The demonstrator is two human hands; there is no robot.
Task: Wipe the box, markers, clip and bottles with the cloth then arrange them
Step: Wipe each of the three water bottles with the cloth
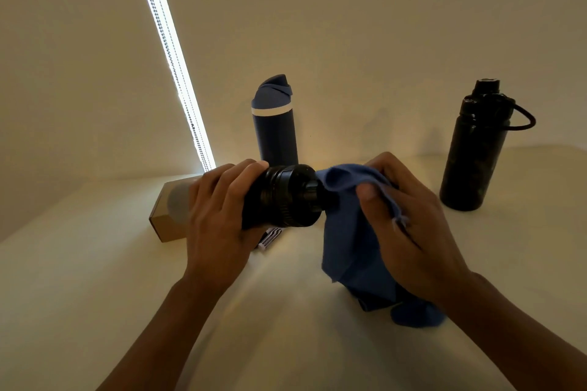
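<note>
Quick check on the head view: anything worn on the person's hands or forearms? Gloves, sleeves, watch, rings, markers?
Nothing worn that shows. The left hand and right hand are bare, no gloves. Both forearms are bare to the frame edge, with no sleeves, watch or band. No rings, tags or cables visible, though the dim light could hide small details.

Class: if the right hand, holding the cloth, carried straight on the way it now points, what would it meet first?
Probably the black cap of the bottle held sideways by the left hand; the right hand and blue cloth are right beside it, though depth is uncertain.
</note>
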